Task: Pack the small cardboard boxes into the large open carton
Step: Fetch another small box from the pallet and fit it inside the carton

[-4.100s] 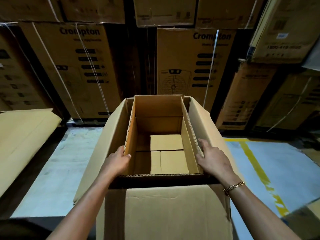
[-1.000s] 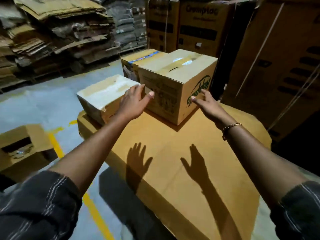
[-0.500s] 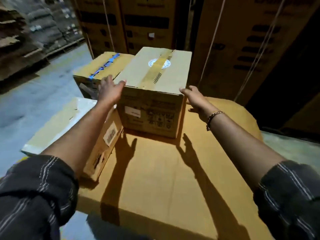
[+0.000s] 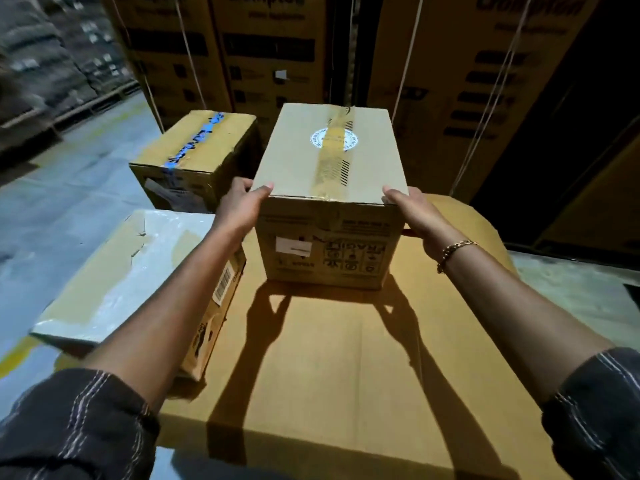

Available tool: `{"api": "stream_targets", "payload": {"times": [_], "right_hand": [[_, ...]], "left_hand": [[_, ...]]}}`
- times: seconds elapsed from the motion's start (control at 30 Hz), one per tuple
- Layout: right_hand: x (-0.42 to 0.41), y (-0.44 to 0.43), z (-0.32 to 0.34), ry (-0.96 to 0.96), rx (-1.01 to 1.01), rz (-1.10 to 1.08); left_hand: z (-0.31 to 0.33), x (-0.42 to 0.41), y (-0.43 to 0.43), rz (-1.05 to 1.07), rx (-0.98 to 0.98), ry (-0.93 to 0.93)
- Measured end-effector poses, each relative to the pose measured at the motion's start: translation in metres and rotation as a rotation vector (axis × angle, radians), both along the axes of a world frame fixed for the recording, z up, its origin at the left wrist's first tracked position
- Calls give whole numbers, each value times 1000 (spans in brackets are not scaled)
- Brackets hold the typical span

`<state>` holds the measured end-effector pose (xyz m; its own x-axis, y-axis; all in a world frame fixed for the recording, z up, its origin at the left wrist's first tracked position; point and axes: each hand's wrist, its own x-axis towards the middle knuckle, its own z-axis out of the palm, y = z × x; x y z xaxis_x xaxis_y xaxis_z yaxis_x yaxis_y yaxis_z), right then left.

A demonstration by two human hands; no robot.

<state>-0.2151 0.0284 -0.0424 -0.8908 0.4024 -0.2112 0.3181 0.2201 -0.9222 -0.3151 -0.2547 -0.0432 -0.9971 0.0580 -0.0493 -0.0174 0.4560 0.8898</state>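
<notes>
1. A taped box (image 4: 329, 157), sealed with brown tape and a round white sticker, is gripped at its near top corners by both hands. A broad cardboard sheet (image 4: 329, 358) is spread beneath the taped box.
2. The left hand (image 4: 239, 209) is clamped on the taped box's left side. The thumb is laid on the top edge and the fingers are wrapped round the side wall.
3. The right hand (image 4: 419, 216), with a chain bracelet (image 4: 457, 251) worn at the wrist, is set against the taped box's right side. The thumb is hooked over the top corner, and the fingers are hidden behind the box.
4. Whether the taped box is lifted clear of the sheet cannot be told.
5. A blue-taped box (image 4: 197, 147) is seen just left of the taped box, beyond the left hand.
6. A white-topped box (image 4: 114, 271) is set left of the taped box and nearer the camera, partly covered by the left forearm.
7. Tall strapped cartons (image 4: 270, 53) are stacked behind the taped box.
</notes>
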Motion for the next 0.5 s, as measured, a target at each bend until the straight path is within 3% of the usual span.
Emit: {"api": "stream_targets", "payload": {"times": [0.23, 0.4, 0.5], "right_hand": [[98, 51, -7, -4, 217, -223], [168, 85, 6, -107, 336, -175], [169, 103, 10, -188, 283, -120]], "left_hand": [[-2, 77, 26, -165, -68, 36], [8, 115, 36, -286, -126, -85], [15, 116, 51, -260, -282, -122]]}}
